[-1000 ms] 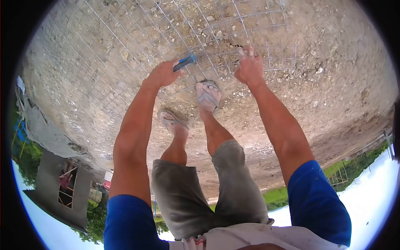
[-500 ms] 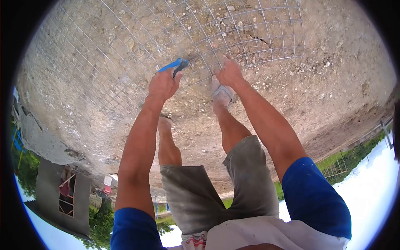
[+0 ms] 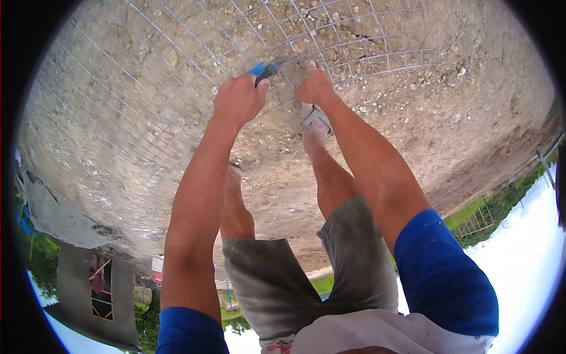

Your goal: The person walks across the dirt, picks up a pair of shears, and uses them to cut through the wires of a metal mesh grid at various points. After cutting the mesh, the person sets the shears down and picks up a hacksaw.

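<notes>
My left hand (image 3: 240,99) is closed around the blue-and-black handles of a pliers-like cutting tool (image 3: 265,72). The tool's narrow metal end points right, over the wire mesh (image 3: 382,54) and close to my right hand. My right hand (image 3: 316,82) is curled at the mesh's near edge, fingers wrapped on a wire that they mostly hide. Thin metal wires of the mesh form a square grid lying over the ground. Below my right hand, my foot in a grey-strapped sandal (image 3: 317,118) stands near the mesh edge.
Stony, dusty soil (image 3: 413,130) spreads around the mesh. My other foot (image 3: 234,171) is lower left. A grey concrete slab (image 3: 59,203) lies at the left, with a grey building (image 3: 118,295) beyond. A wooden frame (image 3: 476,222) stands at the right by grass.
Both hands have shifted up in the view, and the tool has moved up and right, closer to my right hand. The view itself has tilted slightly.
</notes>
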A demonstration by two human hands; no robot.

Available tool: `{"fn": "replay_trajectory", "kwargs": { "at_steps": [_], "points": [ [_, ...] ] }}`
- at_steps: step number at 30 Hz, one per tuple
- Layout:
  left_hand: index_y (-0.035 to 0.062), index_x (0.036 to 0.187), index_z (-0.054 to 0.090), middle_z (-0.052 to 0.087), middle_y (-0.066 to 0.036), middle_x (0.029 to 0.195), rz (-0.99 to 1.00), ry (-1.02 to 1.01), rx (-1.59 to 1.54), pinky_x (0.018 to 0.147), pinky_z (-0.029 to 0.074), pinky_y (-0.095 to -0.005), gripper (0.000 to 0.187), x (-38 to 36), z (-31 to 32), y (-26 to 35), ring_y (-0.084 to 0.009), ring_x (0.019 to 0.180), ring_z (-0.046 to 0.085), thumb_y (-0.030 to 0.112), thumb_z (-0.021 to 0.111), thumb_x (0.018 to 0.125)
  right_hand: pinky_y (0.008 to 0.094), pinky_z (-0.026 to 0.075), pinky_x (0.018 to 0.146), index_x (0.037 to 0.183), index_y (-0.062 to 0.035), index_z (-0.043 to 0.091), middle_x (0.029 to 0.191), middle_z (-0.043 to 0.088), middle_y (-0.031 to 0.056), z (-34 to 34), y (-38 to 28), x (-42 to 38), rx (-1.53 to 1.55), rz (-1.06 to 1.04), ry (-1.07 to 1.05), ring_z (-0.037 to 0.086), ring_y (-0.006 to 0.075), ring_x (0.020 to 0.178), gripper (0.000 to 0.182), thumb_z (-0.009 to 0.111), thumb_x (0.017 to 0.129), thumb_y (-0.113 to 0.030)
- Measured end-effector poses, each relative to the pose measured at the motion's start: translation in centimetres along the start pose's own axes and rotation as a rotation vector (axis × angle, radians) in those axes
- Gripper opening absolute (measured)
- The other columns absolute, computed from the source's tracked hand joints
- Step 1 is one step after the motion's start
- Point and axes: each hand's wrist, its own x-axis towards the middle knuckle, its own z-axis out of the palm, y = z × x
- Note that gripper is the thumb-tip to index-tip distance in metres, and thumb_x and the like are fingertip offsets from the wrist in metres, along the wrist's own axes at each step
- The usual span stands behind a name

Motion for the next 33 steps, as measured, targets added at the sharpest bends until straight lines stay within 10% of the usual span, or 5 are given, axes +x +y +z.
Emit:
{"fn": "replay_trajectory", "kwargs": {
  "at_steps": [25, 28, 33],
  "points": [
    [-0.0027, 0.089, 0.064, 0.064, -0.024, 0.085, -0.077, -0.152, -0.007, 0.078, 0.048, -0.0465, 0.045, 3.8, 0.9, 2.1, -0.0402, 0.085, 0.061, 0.04, 0.052, 0.089, 0.0363, 0.044, 0.093, 0.135, 0.0004, 0.039, 0.107, 0.063, 0.0199, 0.8, 1.6, 0.5, 0.075, -0.048, 0.123, 0.058, 0.0323, 0.106, 0.066, 0.056, 0.077, -0.025],
    [0.0003, 0.082, 0.064, 0.06, -0.022, 0.067, -0.014, -0.052, -0.046, 0.065, 0.046, -0.0456, 0.041, 4.2, 2.0, 0.8, -0.0398, 0.067, 0.059, 0.041, 0.057, 0.087, 0.0368, 0.044, 0.094, 0.139, -0.0026, 0.035, 0.109, 0.062, 0.0216, 3.7, 3.0, 3.7, -0.094, -0.105, 0.081, 0.056, 0.0342, 0.109, 0.07, 0.059, 0.077, -0.025],
    [0.0028, 0.116, 0.054, 0.058, -0.022, 0.108, 0.036, -0.021, 0.094, 0.085, 0.046, -0.046, 0.058, 2.7, 0.5, 0.5, -0.0378, 0.102, 0.055, 0.05, 0.06, 0.083, 0.04, 0.042, 0.098, 0.139, -0.0056, 0.036, 0.127, 0.049, 0.0258, 2.1, 2.7, -2.1, 0.1, -0.149, 0.218, 0.05, 0.038, 0.117, 0.068, 0.061, 0.079, -0.025]
  ]
}}
